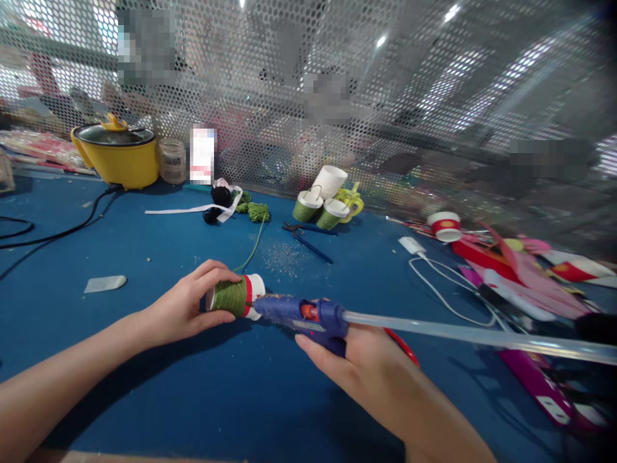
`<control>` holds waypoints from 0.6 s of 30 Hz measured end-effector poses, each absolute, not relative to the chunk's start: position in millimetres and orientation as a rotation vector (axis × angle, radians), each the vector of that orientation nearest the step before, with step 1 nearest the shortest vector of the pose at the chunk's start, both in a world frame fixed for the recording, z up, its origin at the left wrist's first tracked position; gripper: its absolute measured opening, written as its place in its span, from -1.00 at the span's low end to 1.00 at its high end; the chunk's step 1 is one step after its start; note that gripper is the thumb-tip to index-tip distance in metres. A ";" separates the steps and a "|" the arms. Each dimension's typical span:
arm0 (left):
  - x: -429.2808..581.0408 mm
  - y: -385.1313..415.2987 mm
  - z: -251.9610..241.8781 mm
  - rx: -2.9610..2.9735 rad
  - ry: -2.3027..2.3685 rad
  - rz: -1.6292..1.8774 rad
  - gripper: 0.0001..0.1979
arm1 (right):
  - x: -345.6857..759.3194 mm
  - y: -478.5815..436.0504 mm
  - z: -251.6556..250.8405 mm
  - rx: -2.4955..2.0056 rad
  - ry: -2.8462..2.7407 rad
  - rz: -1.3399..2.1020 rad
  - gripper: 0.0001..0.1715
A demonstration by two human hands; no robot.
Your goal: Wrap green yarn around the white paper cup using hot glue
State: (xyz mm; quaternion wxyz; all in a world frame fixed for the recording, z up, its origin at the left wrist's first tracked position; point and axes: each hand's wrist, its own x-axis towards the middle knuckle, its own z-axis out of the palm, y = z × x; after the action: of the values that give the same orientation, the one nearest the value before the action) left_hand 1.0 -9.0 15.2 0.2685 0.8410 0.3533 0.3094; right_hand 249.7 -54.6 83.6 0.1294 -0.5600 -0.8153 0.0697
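On the blue table, near the middle, the left hand is closed around a paper cup lying on its side, mostly wrapped in green yarn. Just right of it, the right hand grips a blue glue gun, whose nozzle touches the cup's bare end. A clear glue stick trails off to the right.

Craft workshop, seen at bench level. Blue-covered worktable, w/ perforated metal screen along the back & more cluttered benches blurred behind it. Craft gear shows it: hot glue gun w/ long glue stick, cord-wrapped cup, finished green-wrapped cups, loose green cord, pliers, white ribbon, pink & red paper scraps at right. Yellow electric pot & power cables at left.
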 end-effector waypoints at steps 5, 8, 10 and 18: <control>1.2 -9.3 14.6 2.304 0.928 0.817 -0.62 | 246.7 -48.6 85.3 -1.693 -2.260 0.392 -0.79; 1.4 -10.0 14.5 2.321 0.922 0.808 -0.62 | 244.3 -46.1 88.0 -1.688 -2.231 0.516 -0.80; 1.3 -10.6 14.5 2.336 0.911 0.811 -0.61 | 243.2 -45.1 89.0 -1.678 -2.219 0.559 -0.80; 2.4 -12.8 12.3 2.382 0.879 0.810 -0.61 | 242.9 -41.2 86.4 -1.648 -2.206 0.572 -0.76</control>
State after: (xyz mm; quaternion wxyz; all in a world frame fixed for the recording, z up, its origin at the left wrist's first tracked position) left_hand 2.4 -12.8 12.3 0.2359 0.8685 0.3206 0.2955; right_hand 242.9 -41.2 86.4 0.1637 -0.5781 -0.7738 0.2005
